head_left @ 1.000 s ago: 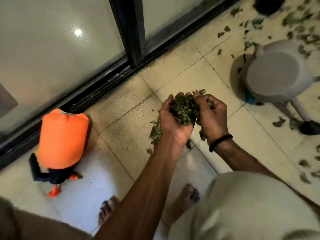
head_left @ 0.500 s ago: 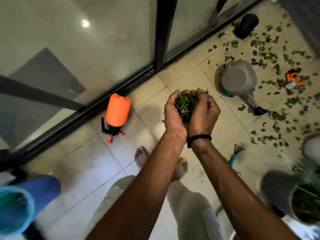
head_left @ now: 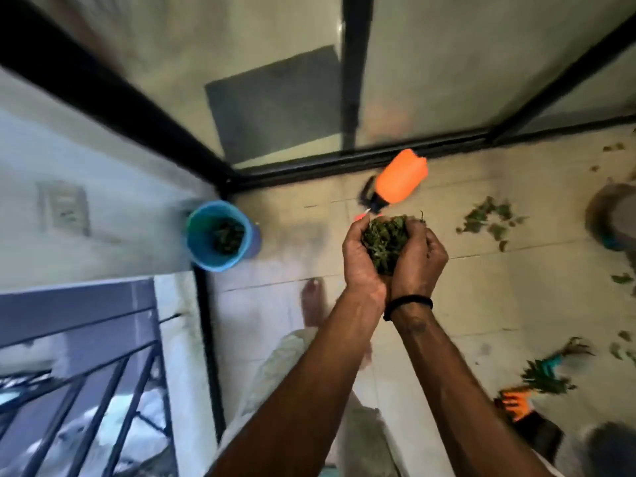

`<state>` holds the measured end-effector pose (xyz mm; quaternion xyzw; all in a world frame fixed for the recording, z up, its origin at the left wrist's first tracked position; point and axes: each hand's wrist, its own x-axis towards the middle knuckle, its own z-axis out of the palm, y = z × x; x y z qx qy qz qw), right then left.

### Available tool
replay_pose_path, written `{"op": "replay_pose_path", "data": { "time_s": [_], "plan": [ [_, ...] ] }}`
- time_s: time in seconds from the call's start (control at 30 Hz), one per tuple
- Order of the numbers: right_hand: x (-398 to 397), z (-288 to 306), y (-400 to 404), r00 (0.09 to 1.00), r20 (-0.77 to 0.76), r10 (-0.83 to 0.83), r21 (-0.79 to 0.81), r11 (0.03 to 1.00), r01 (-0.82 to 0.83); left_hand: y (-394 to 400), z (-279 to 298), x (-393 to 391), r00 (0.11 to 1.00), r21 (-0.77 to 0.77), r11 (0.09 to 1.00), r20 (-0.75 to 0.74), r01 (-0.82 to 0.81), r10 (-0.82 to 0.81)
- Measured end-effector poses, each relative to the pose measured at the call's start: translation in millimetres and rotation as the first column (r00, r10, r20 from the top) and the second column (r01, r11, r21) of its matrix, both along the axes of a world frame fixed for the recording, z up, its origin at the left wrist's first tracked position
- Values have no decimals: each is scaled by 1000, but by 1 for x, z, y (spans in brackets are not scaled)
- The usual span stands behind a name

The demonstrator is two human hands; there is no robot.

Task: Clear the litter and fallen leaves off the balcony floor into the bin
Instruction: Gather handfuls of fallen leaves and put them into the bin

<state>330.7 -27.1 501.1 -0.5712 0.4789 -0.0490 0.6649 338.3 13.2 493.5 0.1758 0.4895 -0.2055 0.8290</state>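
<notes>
A clump of green fallen leaves (head_left: 385, 241) sits cupped between my left hand (head_left: 361, 259) and my right hand (head_left: 418, 259), whose fingers curl round it from both sides, held above the tiled floor. The blue bin (head_left: 215, 235) stands in the floor corner to the left of my hands, with some leaves lying in it. More leaves (head_left: 488, 218) lie scattered on the tiles to the right.
An orange spray bottle (head_left: 399, 180) lies on the floor by the glass door track. A grey pot (head_left: 612, 215) stands at the right edge. A hand rake (head_left: 550, 363) and orange gloves (head_left: 516, 404) lie lower right. A black railing (head_left: 79, 373) runs at lower left.
I have stood up and turned left with the leaves held in both hands. The blue bin has come into full view at the corner; the grey pot has slid to the right edge.
</notes>
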Motion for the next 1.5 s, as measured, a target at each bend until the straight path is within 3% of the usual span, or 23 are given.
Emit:
{"op": "replay_pose_path", "data": {
  "time_s": [0.1, 0.27, 0.5, 0.63, 0.73, 0.97, 1.17, 1.33, 1.4, 1.5],
  "plan": [
    [-12, -19, 88, 992, -79, 94, 119, 989, -84, 89, -10, -11, 998, 50, 997, -37, -52, 54],
    [-1, -70, 228, 944, -250, 216, 279, 950, -143, 236, -59, -13, 982, 288, 955, -151, -67, 114],
    [40, -154, 370, 832, -481, 278, 493, 870, -6, 379, -134, 27, 952, 354, 932, -253, -77, 174],
    [44, -235, 414, 814, -525, 249, 547, 831, 98, 416, -150, 45, 964, 307, 952, -249, -12, 93],
    [44, -288, 437, 823, -516, 236, 585, 800, 137, 440, -172, 55, 949, 372, 926, -268, -59, 168],
    [74, -232, 457, 855, -515, -60, 449, 831, 329, 470, -205, 64, 889, 383, 890, -275, -249, 367],
    [81, -223, 451, 876, -472, -102, 502, 786, 362, 475, -202, 74, 845, 431, 870, -349, -239, 405],
    [74, -219, 441, 906, -417, -77, 657, 663, 359, 487, -220, 72, 739, 516, 827, -465, -222, 488],
    [73, -209, 433, 904, -421, -72, 676, 639, 366, 488, -218, 72, 768, 547, 813, -429, -199, 477],
    [66, -201, 413, 892, -449, -51, 669, 642, 373, 482, -200, 72, 863, 518, 855, -419, -28, 282]
  ]
}}
